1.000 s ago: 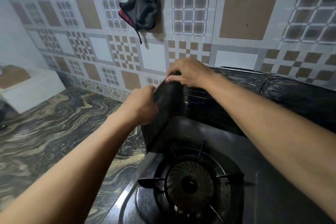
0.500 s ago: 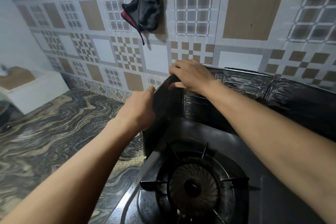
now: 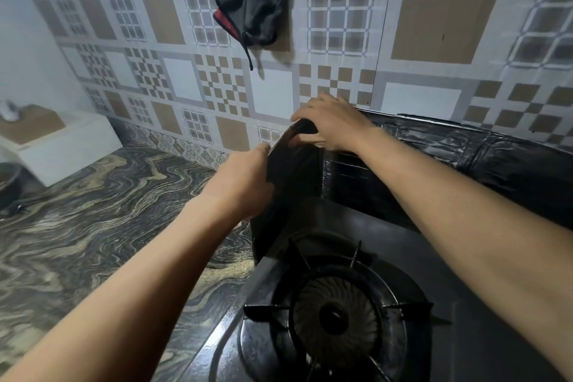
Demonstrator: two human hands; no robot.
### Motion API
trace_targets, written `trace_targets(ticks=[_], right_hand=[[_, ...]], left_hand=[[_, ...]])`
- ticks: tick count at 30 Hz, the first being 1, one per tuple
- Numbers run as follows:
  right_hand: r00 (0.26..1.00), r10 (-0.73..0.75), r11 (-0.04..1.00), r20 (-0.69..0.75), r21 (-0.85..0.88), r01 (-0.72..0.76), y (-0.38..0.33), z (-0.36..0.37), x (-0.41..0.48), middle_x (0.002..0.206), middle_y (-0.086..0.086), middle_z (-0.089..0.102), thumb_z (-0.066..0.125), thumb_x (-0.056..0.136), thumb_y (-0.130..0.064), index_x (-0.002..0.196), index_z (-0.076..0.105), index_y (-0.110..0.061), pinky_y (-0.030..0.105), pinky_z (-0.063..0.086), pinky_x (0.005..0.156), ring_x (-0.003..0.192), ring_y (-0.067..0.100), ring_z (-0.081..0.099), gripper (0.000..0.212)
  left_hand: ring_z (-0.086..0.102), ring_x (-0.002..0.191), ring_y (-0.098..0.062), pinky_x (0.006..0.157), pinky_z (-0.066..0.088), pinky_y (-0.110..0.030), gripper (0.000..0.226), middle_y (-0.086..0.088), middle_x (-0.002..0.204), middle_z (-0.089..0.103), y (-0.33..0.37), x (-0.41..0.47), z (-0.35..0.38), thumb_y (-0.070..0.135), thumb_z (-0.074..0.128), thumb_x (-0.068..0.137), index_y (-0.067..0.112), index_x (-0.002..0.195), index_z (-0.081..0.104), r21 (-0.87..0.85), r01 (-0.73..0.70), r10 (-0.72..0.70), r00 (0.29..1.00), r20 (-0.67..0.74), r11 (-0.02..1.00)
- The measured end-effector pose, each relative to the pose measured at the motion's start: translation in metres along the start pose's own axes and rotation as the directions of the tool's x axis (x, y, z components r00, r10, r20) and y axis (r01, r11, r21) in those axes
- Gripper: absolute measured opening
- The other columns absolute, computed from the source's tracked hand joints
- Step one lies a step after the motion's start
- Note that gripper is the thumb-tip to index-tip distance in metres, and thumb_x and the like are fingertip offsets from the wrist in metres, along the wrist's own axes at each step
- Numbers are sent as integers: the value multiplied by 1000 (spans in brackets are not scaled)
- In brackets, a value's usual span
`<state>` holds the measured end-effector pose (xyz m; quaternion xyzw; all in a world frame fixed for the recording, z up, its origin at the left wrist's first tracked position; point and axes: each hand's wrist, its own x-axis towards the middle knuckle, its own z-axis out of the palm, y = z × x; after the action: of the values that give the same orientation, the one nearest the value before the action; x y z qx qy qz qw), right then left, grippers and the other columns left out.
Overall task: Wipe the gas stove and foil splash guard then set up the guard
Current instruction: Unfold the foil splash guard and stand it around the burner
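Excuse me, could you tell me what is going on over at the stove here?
A person is standing the splash guard up around the gas stove. The left hand grips the front edge of its side panel; the right hand holds that panel's top corner, next to the back panel, which stands along the tiled wall. A dark cloth hangs on the wall, in neither hand.

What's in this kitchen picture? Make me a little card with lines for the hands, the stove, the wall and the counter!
left hand: grips the front edge of the splash guard side panel
right hand: holds the guard's top edge at the corner
splash guard: dark and crinkled, standing behind the stove and at its left
stove: black, no pot on the burner
wall: dark cloth with red trim hanging on patterned tiles
counter: swirly marble, white box at far left
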<state>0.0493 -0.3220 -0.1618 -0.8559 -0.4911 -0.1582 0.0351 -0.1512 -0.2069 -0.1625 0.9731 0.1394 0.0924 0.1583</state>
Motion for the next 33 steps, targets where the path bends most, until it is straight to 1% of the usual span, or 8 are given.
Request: trace_targets(ticks=[3,8,12,15,21,25,28,33], right_hand=[[996,15,977,83,211,-32,5,-18,-4,135,0,60,57,91,-56,132,59,-30,43,40,102,128,23,47,49],[994,99,979,52,176,-107,-1,-24,-10,137,-3,60,52,86,-68,132,59,-34,47,46,99,129,25,50,57],[991,130,980,15,148,-131,5,-25,-25,149,-1,48,56,83,-68,147,41,-30,52,39,107,138,26,38,76],[989,121,992,-86,57,-116,19,-29,-46,144,2,52,64,89,-51,145,44,-23,50,40,107,134,27,43,66],[947,215,931,-238,-244,-273,36,-30,-101,121,19,62,65,81,-3,128,58,-5,49,44,88,112,40,53,47],[919,349,865,-184,-314,-391,42,-29,-126,121,22,57,61,83,1,131,53,-1,49,40,89,111,41,50,49],[921,346,849,-178,-357,-389,47,-28,-130,121,22,55,58,91,-3,135,49,-3,47,40,89,111,41,50,45],[941,273,850,-201,-408,-333,52,-32,-116,106,22,55,60,86,3,120,58,-2,44,42,78,96,39,54,35]], left_hand=[[66,82,-37,71,59,-45,26,-15,101,67,-4,0,-5,16,63,89,18,113,54,-14,5,-4,999,49,1000],[63,70,-30,69,59,-43,23,-12,96,68,1,-1,-8,20,62,89,18,111,58,-28,12,-9,996,87,1000],[66,94,-31,86,55,-42,41,-13,108,70,8,1,-14,37,68,88,17,122,61,-19,60,-59,996,60,998],[65,102,-32,92,54,-44,52,-15,112,70,11,8,-20,35,71,85,9,127,57,-102,80,-75,996,48,992],[64,104,-35,89,54,-44,36,-16,116,68,22,17,-16,21,62,88,10,123,64,-93,47,-42,998,52,995],[64,95,-37,82,53,-40,29,-20,105,69,22,18,-11,14,54,85,10,110,69,-43,31,-30,999,19,999],[64,97,-39,83,53,-41,32,-21,108,69,26,18,-10,14,53,85,9,113,68,-47,30,-30,1000,5,998],[64,99,-40,86,54,-44,33,-22,111,68,26,19,-8,14,54,87,5,116,66,-60,36,-35,999,9,998]])
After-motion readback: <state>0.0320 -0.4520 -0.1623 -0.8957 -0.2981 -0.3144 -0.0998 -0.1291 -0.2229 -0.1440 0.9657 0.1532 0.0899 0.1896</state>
